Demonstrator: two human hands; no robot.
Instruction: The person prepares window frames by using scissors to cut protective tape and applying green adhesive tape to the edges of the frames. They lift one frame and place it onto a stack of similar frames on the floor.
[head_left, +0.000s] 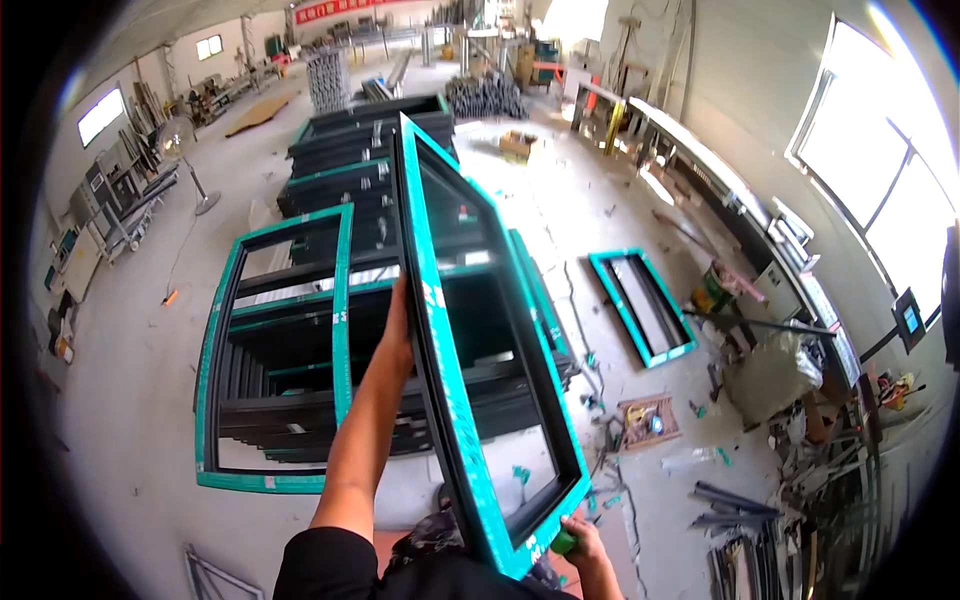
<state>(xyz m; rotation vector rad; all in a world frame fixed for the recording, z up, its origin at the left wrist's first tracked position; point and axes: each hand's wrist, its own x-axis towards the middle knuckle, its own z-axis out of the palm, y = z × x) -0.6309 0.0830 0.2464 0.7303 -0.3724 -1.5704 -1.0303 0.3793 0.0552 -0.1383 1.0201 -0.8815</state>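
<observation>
A tall black window frame [452, 395] with teal protective film on its faces stands tilted in front of me. My left hand [399, 325] grips its left side partway up, with the fingers mostly hidden behind the profile. At the lower right corner my right hand [588, 546] is closed on the frame's edge. A small green object [563, 543], whose kind I cannot make out, shows between that hand and the corner. To the left, another teal-faced frame [342, 330] leans against a stack of dark frames [335, 140].
On the floor at right lies a small teal frame [672, 353]. Beyond it runs a long workbench [715, 170] under a window. Black profile offcuts [735, 505] and a shallow box of small parts [648, 421] are at lower right. A standing fan [178, 140] is far left.
</observation>
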